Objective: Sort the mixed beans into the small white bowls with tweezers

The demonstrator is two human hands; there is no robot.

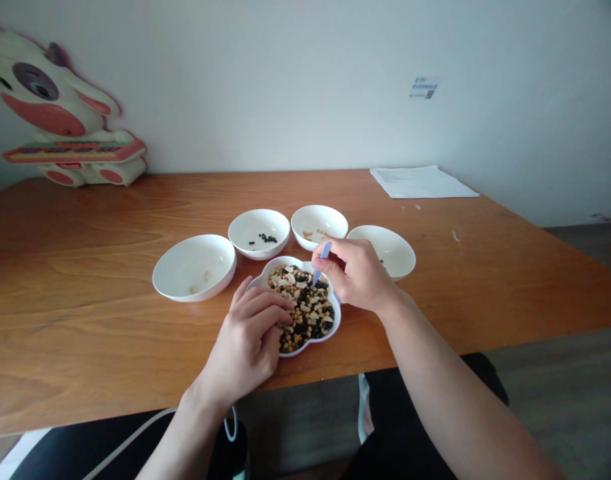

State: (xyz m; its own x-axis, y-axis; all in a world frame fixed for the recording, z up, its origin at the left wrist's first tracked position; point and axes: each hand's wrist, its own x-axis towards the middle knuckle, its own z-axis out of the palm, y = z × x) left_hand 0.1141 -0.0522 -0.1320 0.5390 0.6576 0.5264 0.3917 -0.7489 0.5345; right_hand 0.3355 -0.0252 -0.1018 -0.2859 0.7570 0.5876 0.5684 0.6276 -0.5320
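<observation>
My right hand (355, 273) grips small lilac-blue tweezers (325, 252), their tips pointing down into the mix. Under them is a white flower-shaped dish (337, 313), filled with black beans, yellow soybean-like beans and pale flat seeds or nut halves (314, 316). My left hand (250, 330) lies over the dish's left rim, fingers stretched and slightly bent, fingertips touching the mix. Behind the dish, four white bowls stand in an arc. The leftmost bowl (168, 273) holds a few pale pieces, the second (240, 230) black beans, the third (330, 215) yellowish beans. In the rightmost bowl (398, 250) a small dark bit shows; my right hand partly hides it.
The wooden table (95, 320) ends at a front edge close to my lap. White papers (423, 182) lie at the back right. A cow-shaped toy keyboard (80, 150) leans at the wall, back left. A pale cable (130, 440) runs below the edge.
</observation>
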